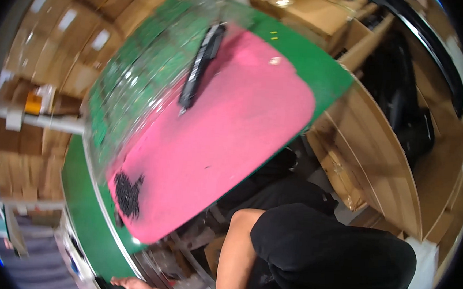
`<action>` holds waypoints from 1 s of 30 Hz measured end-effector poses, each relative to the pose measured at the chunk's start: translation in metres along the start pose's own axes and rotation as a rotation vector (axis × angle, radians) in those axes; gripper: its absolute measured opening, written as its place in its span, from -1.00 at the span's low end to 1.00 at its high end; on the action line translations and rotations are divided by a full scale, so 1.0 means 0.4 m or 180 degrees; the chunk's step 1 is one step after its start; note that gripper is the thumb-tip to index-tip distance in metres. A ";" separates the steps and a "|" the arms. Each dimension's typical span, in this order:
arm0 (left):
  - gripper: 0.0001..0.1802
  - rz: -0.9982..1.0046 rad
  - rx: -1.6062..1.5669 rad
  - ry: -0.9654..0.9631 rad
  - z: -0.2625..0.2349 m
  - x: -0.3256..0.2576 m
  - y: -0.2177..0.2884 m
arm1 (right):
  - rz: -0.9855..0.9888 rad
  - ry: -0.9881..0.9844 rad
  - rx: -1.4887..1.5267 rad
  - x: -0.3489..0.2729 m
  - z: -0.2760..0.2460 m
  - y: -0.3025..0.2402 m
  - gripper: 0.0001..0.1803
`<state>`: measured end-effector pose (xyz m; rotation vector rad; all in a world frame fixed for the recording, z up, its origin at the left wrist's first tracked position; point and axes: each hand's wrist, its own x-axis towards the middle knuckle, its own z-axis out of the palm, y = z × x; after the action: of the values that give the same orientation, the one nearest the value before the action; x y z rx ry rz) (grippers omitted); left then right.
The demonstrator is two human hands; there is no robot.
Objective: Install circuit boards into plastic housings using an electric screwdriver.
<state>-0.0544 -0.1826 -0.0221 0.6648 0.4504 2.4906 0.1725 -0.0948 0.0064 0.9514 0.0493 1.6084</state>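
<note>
i see only one of my hands [134, 287], at the very bottom edge of the view, low and left of centre. my bare forearm [234, 252] runs down from a black sleeve [331, 259] and bends toward it, so i take it for the left hand, though the tilt of the view makes that hard to be sure of. its fingers rest on or curl around a small dark object [110, 287] at the lower rim; it is cut off and blurred, so i cannot tell what the object is or whether the hand truly grips it. the right hand is out of view.

just above that hand runs the green tabletop [79, 203], its pale edge curving up and away. on it lies a big pink mat [232, 134] with rounded corners. at the mat's near end sits a small heap of tiny black parts [127, 193], well apart from the hand. at the far end a long, narrow black strip-like part [199, 67] lies slanted, partly on the mat and partly on a clear, glossy plastic sheet [133, 84] that covers the green surface on the left.

beyond the tabletop stand stacks of brown cardboard boxes [62, 30] on the left and along the top. to the right are curved wooden shelf boards [381, 149] with dark items behind them. the whole view is strongly tilted and smeared.
</note>
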 end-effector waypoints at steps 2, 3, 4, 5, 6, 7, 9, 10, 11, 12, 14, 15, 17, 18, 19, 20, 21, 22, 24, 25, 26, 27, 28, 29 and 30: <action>-0.41 -0.0344 0.0777 -0.1050 0.094 -0.004 -0.097 | -0.0284 0.0112 0.0479 0.000 -0.054 0.010 -0.63; -0.39 -0.0507 0.0714 -0.1388 0.097 0.002 -0.133 | -0.0405 0.0141 0.0689 0.006 -0.088 0.010 -0.62; -0.37 -0.0654 0.0636 -0.1716 0.094 0.000 -0.176 | -0.0511 0.0168 0.0899 0.015 -0.126 0.004 -0.62; -0.35 -0.0692 0.0516 -0.1465 0.074 -0.029 -0.220 | -0.0596 0.0203 0.1112 0.023 -0.161 -0.009 -0.61; -0.31 -0.0581 0.0427 -0.1261 0.054 -0.061 -0.216 | -0.0558 0.0198 0.1442 0.019 -0.164 -0.006 -0.61; -0.31 -0.0657 0.0351 -0.1298 -0.199 -0.045 -0.228 | -0.0618 0.0247 0.1710 0.029 -0.178 -0.016 -0.60; -0.48 -0.0931 0.0287 -0.1790 -0.386 -0.043 -0.366 | -0.0673 0.0413 0.2228 0.024 -0.217 -0.040 -0.59; -0.56 -0.1195 0.0183 -0.2058 -0.307 -0.081 -0.542 | -0.0805 0.0431 0.2399 0.068 -0.210 -0.086 -0.59; -0.63 -0.1439 0.0068 -0.2327 -0.205 -0.127 -0.696 | -0.0916 0.0336 0.2229 0.091 -0.212 -0.124 -0.59; -0.64 -0.1726 0.0339 -0.2539 -0.132 -0.160 -0.767 | -0.1371 0.0657 0.2992 0.143 -0.139 -0.203 -0.63; -0.64 -0.2409 0.0854 -0.2898 -0.030 -0.230 -0.869 | -0.2424 0.1348 0.4389 0.238 -0.004 -0.337 -0.69; -0.64 -0.2739 0.1150 -0.3019 -0.003 -0.265 -0.884 | -0.2993 0.1776 0.5061 0.290 0.036 -0.363 -0.72; -0.64 -0.3556 0.1563 -0.3354 0.028 -0.371 -0.911 | -0.4297 0.2373 0.6248 0.388 0.121 -0.436 -0.75; -0.64 -0.3929 0.1828 -0.3461 0.181 -0.359 -1.090 | -0.4997 0.2756 0.6815 0.433 0.149 -0.456 -0.75; -0.71 -0.4088 0.1958 -0.3043 0.197 -0.377 -1.101 | -0.5771 0.3311 0.7341 0.462 0.154 -0.447 -0.75; -0.75 -0.4299 0.2030 -0.2653 0.208 -0.393 -1.101 | -0.6659 0.3738 0.7798 0.488 0.160 -0.424 -0.73; -0.75 -0.4232 0.2037 -0.2535 0.209 -0.392 -1.097 | -0.6731 0.3896 0.7654 0.555 0.164 -0.485 -0.73; -0.76 -0.4308 0.2039 -0.2603 0.205 -0.396 -1.105 | -0.5738 0.4301 0.9474 0.629 0.154 -0.575 -0.76; -0.77 -0.4453 0.2024 -0.2670 0.194 -0.414 -1.131 | -0.3682 0.2293 1.1148 0.739 0.179 -0.779 -0.79; -0.77 -0.4623 0.1953 -0.2358 0.189 -0.397 -1.118 | -0.1086 0.2504 1.0803 0.807 0.198 -0.862 -0.81; -0.77 -0.4450 0.1931 -0.2299 0.168 -0.406 -1.131 | -0.0566 0.1005 1.1195 0.862 0.207 -0.973 -0.80; -0.77 -0.4489 0.1826 -0.2131 0.147 -0.411 -1.149 | 0.0338 0.0123 1.0228 0.908 0.251 -1.093 -0.81; -0.77 -0.4539 0.1705 -0.1973 0.138 -0.412 -1.163 | 0.1073 0.0254 0.9672 0.947 0.291 -1.233 -0.76; -0.77 -0.4669 0.1726 -0.1821 0.156 -0.399 -1.161 | 0.1229 0.0064 0.9075 0.975 0.351 -1.379 -0.63; -0.76 -0.4728 0.1603 -0.1588 0.167 -0.390 -1.155 | 0.1389 0.0211 0.8238 0.981 0.406 -1.502 -0.44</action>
<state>0.2802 0.1164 -0.2238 0.6937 0.9207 0.7855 0.7682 0.3367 0.0169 2.7069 2.5278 1.0785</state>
